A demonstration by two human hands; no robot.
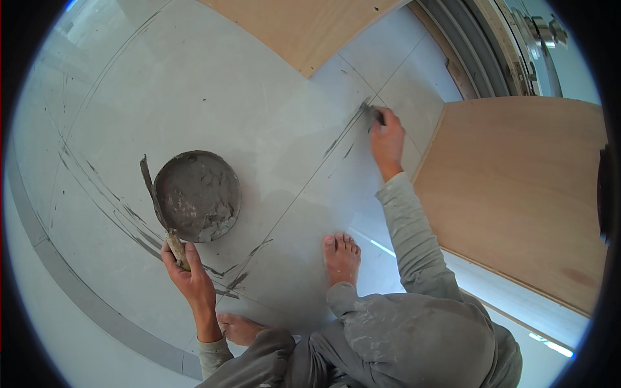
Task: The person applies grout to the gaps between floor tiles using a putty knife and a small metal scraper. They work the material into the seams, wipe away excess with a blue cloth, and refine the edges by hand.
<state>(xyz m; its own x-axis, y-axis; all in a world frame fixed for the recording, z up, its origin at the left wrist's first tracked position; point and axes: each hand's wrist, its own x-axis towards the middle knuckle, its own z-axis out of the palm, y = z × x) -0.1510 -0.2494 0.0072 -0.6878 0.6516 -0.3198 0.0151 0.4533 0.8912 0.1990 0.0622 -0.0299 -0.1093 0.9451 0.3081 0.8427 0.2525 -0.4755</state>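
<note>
My left hand [191,279] is closed around the worn, pale handle of a trowel [175,249]. Its dark, smeared blade seems to run edge-on along the left side of a round bucket [159,208], but whether they touch I cannot tell. Thick grey mortar-like paste [204,194] fills the bucket, rough at the lower right. Out to the right, my right hand [387,139] grips a small dark scraper-like piece [378,116] low against the floor, beside a smeared tile joint [346,132]. My fingers partly hide that piece.
Pale floor tiles [259,129] carry grey streaks along several joints. A wooden panel [304,39] juts in from the top, and another panel [517,187] stands at the right. Grey ribbed material [475,52] lies beyond. My bare feet [341,258] are near the lower middle.
</note>
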